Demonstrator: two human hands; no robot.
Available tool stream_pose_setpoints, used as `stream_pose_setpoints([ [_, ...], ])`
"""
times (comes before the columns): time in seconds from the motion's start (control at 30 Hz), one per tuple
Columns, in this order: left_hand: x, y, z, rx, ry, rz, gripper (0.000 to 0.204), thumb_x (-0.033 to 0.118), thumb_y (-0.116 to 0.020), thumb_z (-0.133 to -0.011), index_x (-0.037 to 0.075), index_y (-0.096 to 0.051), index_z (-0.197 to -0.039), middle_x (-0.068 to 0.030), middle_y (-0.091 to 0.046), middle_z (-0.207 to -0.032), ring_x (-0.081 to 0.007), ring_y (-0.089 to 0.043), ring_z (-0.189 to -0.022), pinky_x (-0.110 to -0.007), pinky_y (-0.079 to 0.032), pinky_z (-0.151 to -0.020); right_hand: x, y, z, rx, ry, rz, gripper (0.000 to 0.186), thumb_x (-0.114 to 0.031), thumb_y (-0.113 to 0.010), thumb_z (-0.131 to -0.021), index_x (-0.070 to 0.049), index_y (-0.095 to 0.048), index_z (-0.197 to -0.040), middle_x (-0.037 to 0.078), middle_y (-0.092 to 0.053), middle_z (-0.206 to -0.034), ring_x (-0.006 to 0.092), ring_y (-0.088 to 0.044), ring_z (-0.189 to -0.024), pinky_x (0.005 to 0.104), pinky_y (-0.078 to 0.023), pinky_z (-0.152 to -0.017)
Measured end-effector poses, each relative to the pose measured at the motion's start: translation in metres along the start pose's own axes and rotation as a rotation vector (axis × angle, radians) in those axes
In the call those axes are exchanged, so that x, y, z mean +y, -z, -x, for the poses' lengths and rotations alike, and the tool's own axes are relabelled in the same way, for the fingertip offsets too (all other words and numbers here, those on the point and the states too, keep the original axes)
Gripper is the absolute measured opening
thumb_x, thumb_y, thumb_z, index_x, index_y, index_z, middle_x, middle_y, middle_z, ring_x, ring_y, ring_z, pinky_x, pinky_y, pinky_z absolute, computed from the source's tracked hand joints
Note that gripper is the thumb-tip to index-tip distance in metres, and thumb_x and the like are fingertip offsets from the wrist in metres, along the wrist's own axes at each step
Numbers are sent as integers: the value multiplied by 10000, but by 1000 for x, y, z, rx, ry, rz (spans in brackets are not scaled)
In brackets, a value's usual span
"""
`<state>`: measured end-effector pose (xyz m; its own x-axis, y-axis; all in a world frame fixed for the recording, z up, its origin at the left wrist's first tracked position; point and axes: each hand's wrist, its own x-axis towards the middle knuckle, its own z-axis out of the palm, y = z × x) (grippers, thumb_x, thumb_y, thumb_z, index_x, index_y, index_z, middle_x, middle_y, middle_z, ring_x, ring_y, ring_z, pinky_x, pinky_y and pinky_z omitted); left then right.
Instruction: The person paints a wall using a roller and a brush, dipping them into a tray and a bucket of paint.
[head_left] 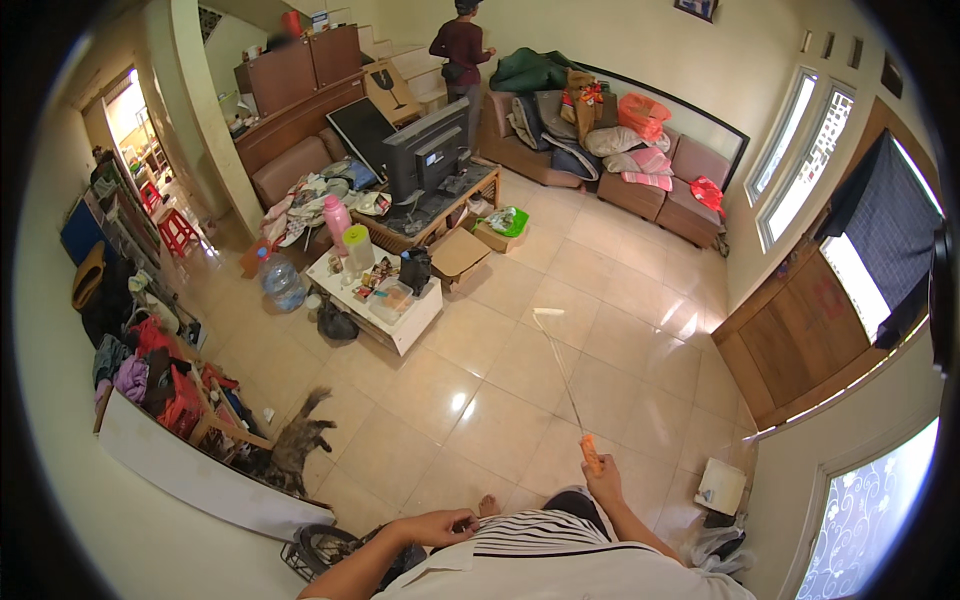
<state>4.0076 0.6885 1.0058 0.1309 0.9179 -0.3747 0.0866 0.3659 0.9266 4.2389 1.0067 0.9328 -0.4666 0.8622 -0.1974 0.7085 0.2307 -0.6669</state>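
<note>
My right hand is closed around the orange handle of a paint roller. Its long thin metal rod points away over the tiled floor, and the pale roller head is at the far end. At my waist, my left hand has its fingers curled in beside the black-and-white striped cloth of my clothing. Whether anything is pinched in those fingers is too small to make out. One bare foot shows just beyond the left hand.
A dark cat lies on the floor at left, near piled clothes. Ahead stand a cluttered white table, a water jug and a monitor. A person stands beyond, by loaded sofas. A whitish container sits at right.
</note>
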Motion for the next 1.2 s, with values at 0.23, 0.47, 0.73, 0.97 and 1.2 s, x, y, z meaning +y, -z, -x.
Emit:
stream_pose_setpoints([
  [0.23, -9, 24, 34, 311, 236, -174, 369, 392, -530, -945, 31, -573, -1009, -198, -645, -882, -351, -633, -828, -399, -497, -718, -83, -60, -45, -201, 88, -17, 457, -363, -670, -838, 8, -549, -1076, 186, -653, -887, 290, -647, -789, 377, -503, -702],
  [0.47, -30, 102, 59, 569, 438, -403, 368, 415, -509, -938, 49, -549, -924, -196, -635, -859, -384, -626, -810, -464, -490, -685, -186, -154, -138, -378, 274, -39, 460, -381, -661, -846, -3, -545, -1081, 198, -655, -913, 326, -649, -820, 387, -503, -717],
  [0.73, -12, 198, 97, 664, 659, -184, 304, 324, -564, -921, 42, -558, -1035, -176, -650, -935, -367, -635, -836, -437, -499, -713, -330, -263, -220, -580, 487, -113, 409, -299, -676, -864, 4, -535, -1100, 196, -653, -931, 295, -650, -843, 367, -503, -732],
  [0.97, -19, 258, 146, 688, 623, 169, 272, 254, -600, -897, 49, -573, -1073, -130, -658, -850, -283, -629, -773, -356, -496, -698, -429, -356, -260, -764, 582, -102, 367, -268, -667, -880, 4, -541, -1091, 143, -647, -921, 204, -617, -821, 321, -488, -735],
  [1.2, -110, 351, 199, 754, 534, 786, 357, 379, -534, -961, 51, -571, -1095, -48, -632, -943, -123, -594, -840, -262, -480, -702, -529, -463, -272, -892, 634, -30, 378, -278, -684, -875, 1, -545, -1088, 116, -645, -899, 171, -596, -773, 302, -483, -699],
])
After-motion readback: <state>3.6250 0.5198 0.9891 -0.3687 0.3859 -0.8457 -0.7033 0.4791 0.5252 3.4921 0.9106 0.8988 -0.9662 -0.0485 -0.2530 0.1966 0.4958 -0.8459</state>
